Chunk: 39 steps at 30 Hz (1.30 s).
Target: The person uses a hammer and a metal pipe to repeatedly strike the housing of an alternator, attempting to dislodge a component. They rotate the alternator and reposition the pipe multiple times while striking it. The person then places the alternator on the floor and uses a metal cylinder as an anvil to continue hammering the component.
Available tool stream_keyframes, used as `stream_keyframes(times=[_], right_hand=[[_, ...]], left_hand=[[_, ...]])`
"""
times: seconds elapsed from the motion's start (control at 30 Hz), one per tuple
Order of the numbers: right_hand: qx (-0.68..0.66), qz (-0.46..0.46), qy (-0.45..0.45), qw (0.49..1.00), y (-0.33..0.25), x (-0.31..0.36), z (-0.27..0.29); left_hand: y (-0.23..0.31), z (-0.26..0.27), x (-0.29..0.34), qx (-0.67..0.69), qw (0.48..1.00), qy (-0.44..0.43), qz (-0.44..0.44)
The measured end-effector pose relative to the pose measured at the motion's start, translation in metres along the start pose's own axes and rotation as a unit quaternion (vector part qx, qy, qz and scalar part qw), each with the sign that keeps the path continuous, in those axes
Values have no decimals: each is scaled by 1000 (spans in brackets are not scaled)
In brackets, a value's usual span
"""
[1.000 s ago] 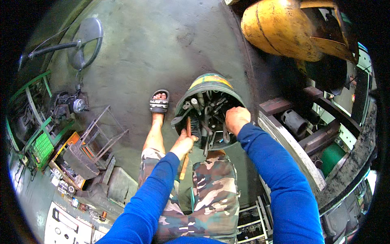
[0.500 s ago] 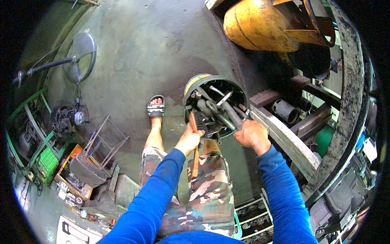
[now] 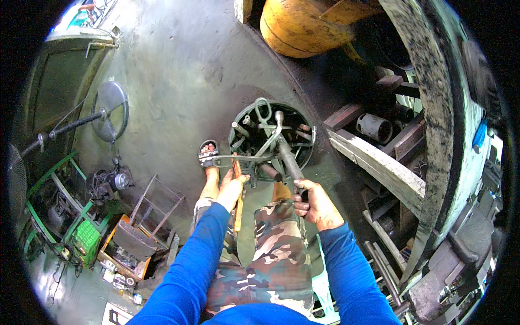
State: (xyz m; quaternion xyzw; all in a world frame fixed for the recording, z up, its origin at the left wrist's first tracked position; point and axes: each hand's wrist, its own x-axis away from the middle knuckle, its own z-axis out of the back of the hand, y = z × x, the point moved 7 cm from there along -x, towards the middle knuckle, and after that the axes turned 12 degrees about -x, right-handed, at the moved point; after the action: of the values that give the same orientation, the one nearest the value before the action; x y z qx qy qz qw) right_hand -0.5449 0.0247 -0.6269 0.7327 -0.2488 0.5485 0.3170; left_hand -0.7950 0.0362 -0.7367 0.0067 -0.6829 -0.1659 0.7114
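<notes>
A round black bucket (image 3: 234,120) full of metal tools stands on the floor in front of me. My left hand (image 3: 232,189) is closed around the wooden handle of a brush (image 3: 238,212), whose dark bristles lie by the bucket's near rim. My right hand (image 3: 317,205) grips the lower end of a dark metal bar (image 3: 291,160). The bar slants up over the bucket, and a paler bent rod (image 3: 275,134) shows at its far end; whether the two are joined I cannot tell. A looped metal rod (image 3: 264,110) sticks up from the bucket's far side.
A yellow gas cylinder (image 3: 295,27) lies at the top right. A white-edged wooden frame (image 3: 379,162) runs along my right, with a small grey cylinder (image 3: 375,129) behind it. At left are a standing round disc (image 3: 110,111), a metal stand (image 3: 138,227) and a green crate (image 3: 84,242).
My right hand has drawn back toward me with the bar and turned. My left hand has moved left and slightly nearer with the brush. The tools in the bucket look differently arranged; the view has shifted.
</notes>
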Motion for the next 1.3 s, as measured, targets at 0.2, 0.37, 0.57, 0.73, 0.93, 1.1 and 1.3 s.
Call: stream_keyframes(times=[0.2, 0.37, 0.57, 0.73, 0.93, 1.1, 1.3], right_hand=[[-138, -44, -109, 983, 40, -38, 74], [-118, -10, -45, 992, 83, -96, 136], [408, 113, 68, 903, 42, -152, 159], [490, 172, 225, 825, -21, -181, 127], [596, 315, 234, 701, -34, -150, 106], [532, 306, 245, 751, 18, -52, 129], [418, 343, 312, 781, 50, 57, 139]], left_hand=[[41, -6, -20, -138, 978, 35, -152], [79, -38, -33, -296, 919, 72, -249], [107, -54, -44, -349, 924, -64, -142], [124, -61, -54, -408, 901, -103, -104], [133, -59, -57, -292, 936, -110, -165], [110, -25, -42, -133, 986, -20, -94], [108, -57, -34, -171, 975, -117, -79]])
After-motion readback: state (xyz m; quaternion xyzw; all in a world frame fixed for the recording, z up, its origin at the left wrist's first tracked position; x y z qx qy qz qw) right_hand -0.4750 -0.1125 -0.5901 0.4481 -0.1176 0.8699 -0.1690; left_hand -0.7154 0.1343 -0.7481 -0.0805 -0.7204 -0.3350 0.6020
